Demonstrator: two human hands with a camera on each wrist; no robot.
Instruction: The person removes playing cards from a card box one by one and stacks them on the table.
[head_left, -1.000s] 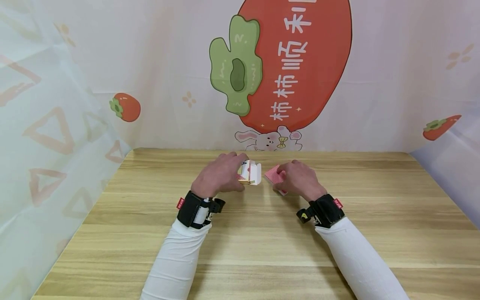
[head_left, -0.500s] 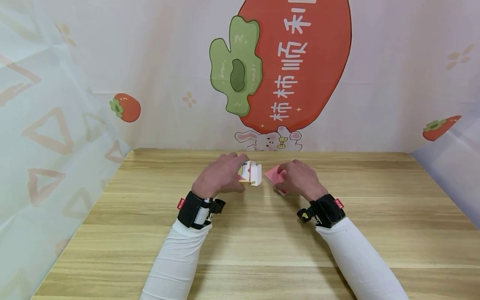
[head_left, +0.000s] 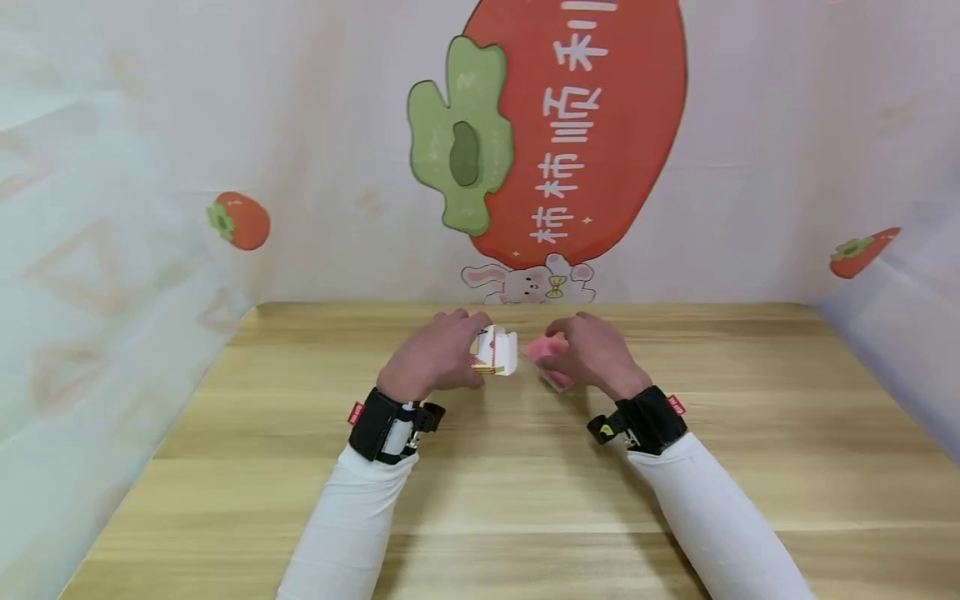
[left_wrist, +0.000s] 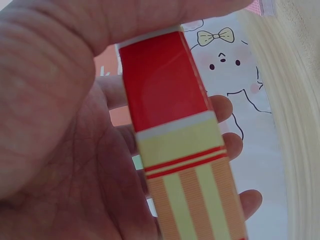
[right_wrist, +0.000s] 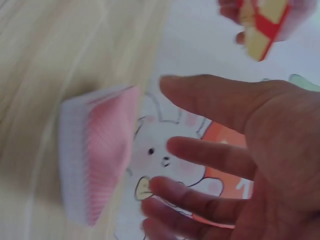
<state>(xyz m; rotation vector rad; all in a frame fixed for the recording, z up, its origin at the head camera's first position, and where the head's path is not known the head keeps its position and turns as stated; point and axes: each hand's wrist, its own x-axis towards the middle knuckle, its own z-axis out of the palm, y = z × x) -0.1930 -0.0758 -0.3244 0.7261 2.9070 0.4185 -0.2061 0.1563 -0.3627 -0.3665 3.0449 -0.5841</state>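
Head view, centre frame: your left hand [head_left: 433,360] grips the card box [head_left: 496,352] above the table [head_left: 480,492]; just right, your right hand [head_left: 592,354], fingers spread, nears the blurred red-backed deck [head_left: 546,354]. Square cards before boxing.

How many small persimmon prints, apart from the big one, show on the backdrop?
2: one small persimmon on the left of the backdrop, another small persimmon at the far right. More may lie outside the view.

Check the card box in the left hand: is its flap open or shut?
Open. In the head view the card box in the left hand shows its white flap standing out at the end.
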